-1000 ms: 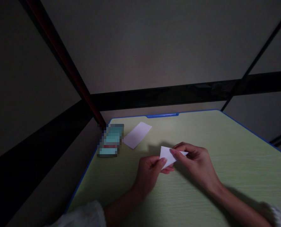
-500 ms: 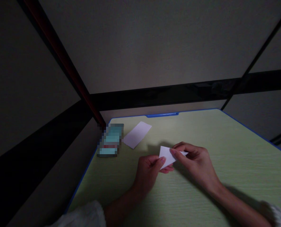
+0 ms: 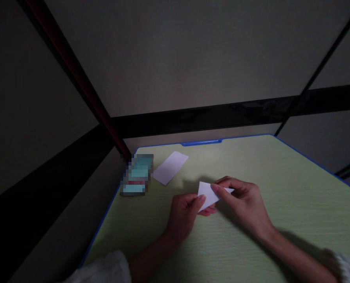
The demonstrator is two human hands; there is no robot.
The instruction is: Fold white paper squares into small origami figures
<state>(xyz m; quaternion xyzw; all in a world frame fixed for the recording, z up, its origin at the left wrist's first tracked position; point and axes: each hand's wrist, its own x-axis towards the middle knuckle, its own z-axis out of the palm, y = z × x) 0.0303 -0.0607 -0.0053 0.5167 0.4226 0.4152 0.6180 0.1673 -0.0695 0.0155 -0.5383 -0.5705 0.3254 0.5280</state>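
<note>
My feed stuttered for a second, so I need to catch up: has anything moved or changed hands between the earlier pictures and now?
Nothing visibly changed. Both hands, left hand and right hand, still pinch the small white paper between them just above the green table. The flat white sheet and the blurred teal item lie where they were near the far left corner. Only the camera drifted slightly.

There is one view only, from the head. The camera looks forward and down on the desk [image 3: 281, 188] from its near edge, quite close; behind the desk stands a wall [image 3: 177, 59].
</note>
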